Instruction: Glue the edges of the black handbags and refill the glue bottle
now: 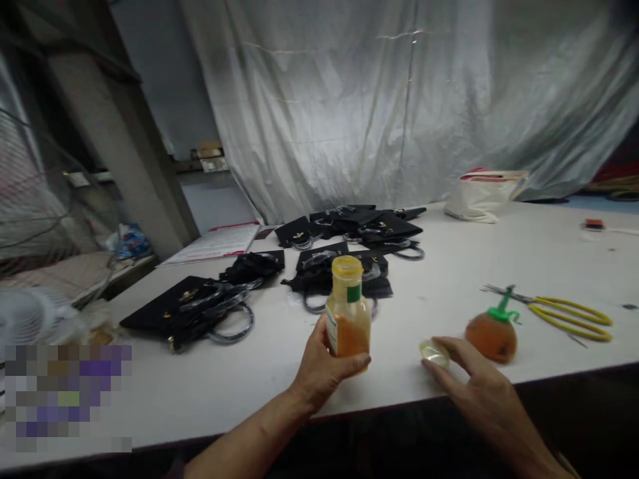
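My left hand [324, 366] is wrapped round a glass bottle [352, 332], which stands upright with its mouth uncovered. Orange stuff fills its lower part, and yellowish residue coats the neck. Between the thumb and fingers of my right hand [474, 379] is a pale round cap [434, 354], held just above the table. Right beside that hand sits a round squeeze bottle [492, 336] of orange-brown liquid with a green spout. Behind it lie scissors [569, 316] with yellow handles, their blades pointing left.
Several black handbags [184, 309] with plastic-wrapped ring handles lie across the white table [449, 259]. Printed sheets [214, 243] rest at the back left, a white cloth bag [484, 193] at the back right. A silvery curtain [339, 113] hangs behind; the table's front edge is close.
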Demonstrator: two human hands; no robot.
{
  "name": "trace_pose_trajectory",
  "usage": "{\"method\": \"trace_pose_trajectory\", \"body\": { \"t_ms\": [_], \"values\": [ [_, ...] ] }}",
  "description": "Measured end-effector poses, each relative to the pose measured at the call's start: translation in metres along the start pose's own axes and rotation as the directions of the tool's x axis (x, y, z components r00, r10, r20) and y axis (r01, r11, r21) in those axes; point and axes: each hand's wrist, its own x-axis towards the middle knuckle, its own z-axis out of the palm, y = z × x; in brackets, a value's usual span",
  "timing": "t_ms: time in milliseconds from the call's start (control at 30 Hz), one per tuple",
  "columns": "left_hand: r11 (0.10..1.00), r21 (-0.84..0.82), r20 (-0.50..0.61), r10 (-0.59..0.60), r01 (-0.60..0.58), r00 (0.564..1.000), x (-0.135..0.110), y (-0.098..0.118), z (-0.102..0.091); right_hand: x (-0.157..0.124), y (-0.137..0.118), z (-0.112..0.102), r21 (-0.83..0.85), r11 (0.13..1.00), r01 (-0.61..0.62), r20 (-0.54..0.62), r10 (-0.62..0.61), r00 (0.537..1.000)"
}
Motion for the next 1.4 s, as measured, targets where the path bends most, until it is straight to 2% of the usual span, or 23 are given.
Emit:
{"method": "trace_pose_trajectory", "body": {
  "t_ms": [67, 133, 200, 333, 400, 467, 533, 600, 700, 800, 933, 1000, 1067, 1167, 1233, 1333, 1400],
  "values": [
    [1.0, -0.003, -0.01, -0.018, 0.018, 1.0, -0.024, -0.002, -0.018, 0.011, -0.031, -0.007, 0.196, 0.981, 0.011, 0.098, -0.031, 0.995],
    [0.999, -0.008, -0.012, -0.032, 0.032, 0.999, -0.049, -0.006, -0.033, 0.023, -0.064, -0.015, 0.376, 0.926, 0.016, 0.188, -0.093, 0.978],
    [0.998, -0.023, -0.015, -0.052, 0.051, 0.999, -0.073, -0.011, -0.043, 0.033, -0.095, -0.023, 0.474, 0.88, 0.036, 0.249, -0.172, 0.953],
    [0.995, -0.035, 0.003, -0.088, 0.088, 0.996, -0.114, -0.015, -0.052, 0.047, -0.142, -0.036, 0.48, 0.859, 0.181, 0.295, -0.352, 0.889],
    [0.992, -0.055, 0.045, -0.111, 0.113, 0.993, -0.13, -0.016, -0.055, 0.048, -0.158, -0.04, 0.462, 0.843, 0.274, 0.289, -0.436, 0.852],
    [0.983, -0.104, 0.085, -0.142, 0.15, 0.986, -0.144, -0.019, -0.058, 0.048, -0.17, -0.044, 0.477, 0.822, 0.31, 0.306, -0.486, 0.819],
    [0.973, -0.147, 0.108, -0.162, 0.177, 0.981, -0.156, -0.024, -0.063, 0.046, -0.179, -0.046, 0.516, 0.818, 0.254, 0.375, -0.482, 0.792],
    [0.972, -0.146, 0.122, -0.166, 0.183, 0.979, -0.165, -0.032, -0.068, 0.042, -0.186, -0.047, 0.548, 0.825, 0.138, 0.478, -0.444, 0.758],
    [0.971, -0.15, 0.146, -0.162, 0.184, 0.976, -0.177, -0.041, -0.075, 0.035, -0.195, -0.046, 0.578, 0.816, -0.014, 0.609, -0.42, 0.673],
    [0.968, -0.181, 0.118, -0.153, 0.173, 0.981, -0.184, -0.044, -0.076, 0.03, -0.201, -0.044, 0.606, 0.791, -0.086, 0.657, -0.436, 0.615],
    [0.977, -0.16, 0.084, -0.129, 0.141, 0.988, -0.189, -0.042, -0.078, 0.022, -0.204, -0.036, 0.636, 0.742, -0.213, 0.689, -0.421, 0.59],
    [0.977, -0.168, 0.094, -0.117, 0.131, 0.989, -0.19, -0.041, -0.08, 0.017, -0.206, -0.03, 0.652, 0.692, -0.311, 0.702, -0.394, 0.594],
    [0.976, -0.183, 0.1, -0.104, 0.121, 0.99, -0.191, -0.042, -0.081, 0.011, -0.21, -0.024, 0.692, 0.606, -0.392, 0.68, -0.366, 0.636],
    [0.974, -0.19, 0.089, -0.111, 0.126, 0.99, -0.191, -0.044, -0.082, 0.007, -0.218, -0.017, 0.781, 0.46, -0.422, 0.6, -0.366, 0.712],
    [0.974, -0.159, 0.078, -0.149, 0.16, 0.986, -0.191, -0.045, -0.083, 0.008, -0.219, -0.015, 0.815, 0.397, -0.421, 0.563, -0.373, 0.738],
    [0.973, -0.107, 0.055, -0.201, 0.206, 0.978, -0.191, -0.045, -0.083, 0.014, -0.215, -0.018, 0.837, 0.373, -0.4, 0.527, -0.353, 0.773],
    [0.97, -0.086, 0.047, -0.224, 0.228, 0.973, -0.192, -0.044, -0.084, 0.019, -0.21, -0.023, 0.832, 0.423, -0.36, 0.516, -0.351, 0.781]
  ]
}}
